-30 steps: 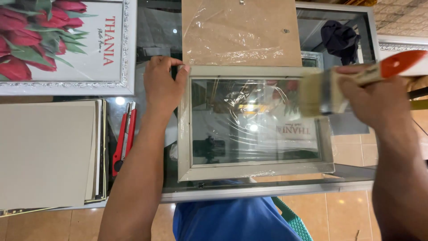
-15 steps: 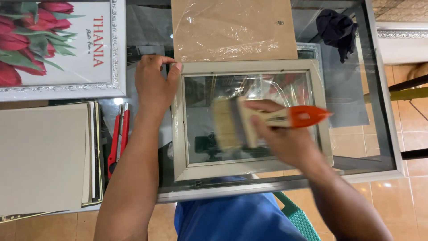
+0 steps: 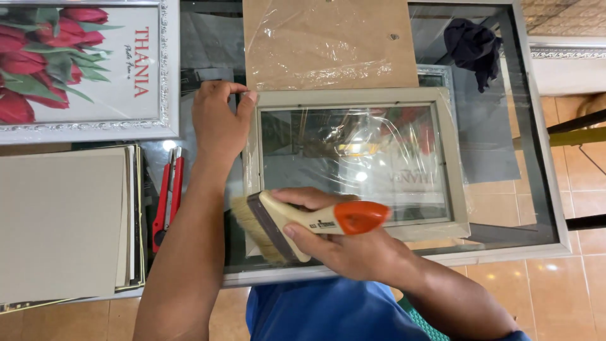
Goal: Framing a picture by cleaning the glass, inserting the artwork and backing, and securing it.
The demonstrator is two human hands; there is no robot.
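Since the earlier frames, the right hand (image 3: 353, 243) is carrying the wide flat paintbrush with the cream-and-orange plastic handle (image 3: 303, 224) from the far right of the glass down to the near left corner of the pale grey rectangular picture frame (image 3: 356, 164), and the view is sitting a little closer. That hand's grip is closing fully round the brush handle, thumb along the near edge and fingers over the top, with the pale bristles pointing left past the frame's corner. The left hand (image 3: 218, 123) is resting flat, fingers loosely curled and holding nothing, pressing on the frame's far left corner, well beyond the brush grip. The frame is lying face up on the glass tabletop (image 3: 505, 158), clear plastic film still crinkling over its glazing, so brushing seems to be under way with the pane swept across and the film and backing not yet dealt with. Beyond the grip, a brown hardboard sheet under clear wrap (image 3: 328, 44) is touching the frame's far edge. Left of the grip, a red utility knife (image 3: 167, 196) is lying beside a stack of grey card sheets (image 3: 60, 224). Farther off on the left, a silver-framed print of red tulips with red lettering (image 3: 82, 69) is showing, and a dark cloth (image 3: 473, 44) is sitting at the far right.
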